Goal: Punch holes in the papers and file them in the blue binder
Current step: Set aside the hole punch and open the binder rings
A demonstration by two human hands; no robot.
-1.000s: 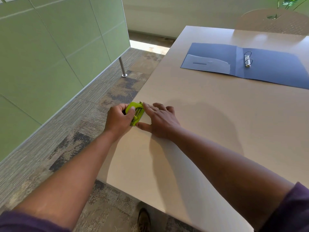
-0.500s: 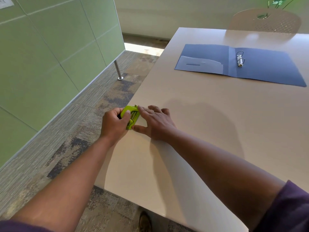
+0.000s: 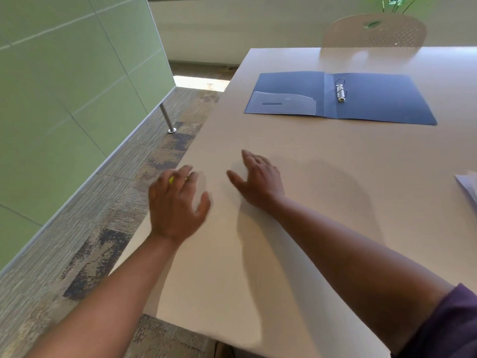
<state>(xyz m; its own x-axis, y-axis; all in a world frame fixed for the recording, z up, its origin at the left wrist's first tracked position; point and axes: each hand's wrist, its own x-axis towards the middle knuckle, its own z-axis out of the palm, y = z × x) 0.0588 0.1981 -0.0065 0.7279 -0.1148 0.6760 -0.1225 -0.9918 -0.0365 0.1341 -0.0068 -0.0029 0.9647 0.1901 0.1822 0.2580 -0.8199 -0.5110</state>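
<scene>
1. I see my left hand blurred at the table edge, its fingers curled over a sliver of yellow-green, the hole punch (mostly hidden, so I cannot tell whether it is gripped).
2. My right hand lies flat just beside the left, fingers spread, holding nothing.
3. The blue binder lies open well beyond both hands, rings up.
4. Some white papers peek in far to the right of my right hand.
</scene>
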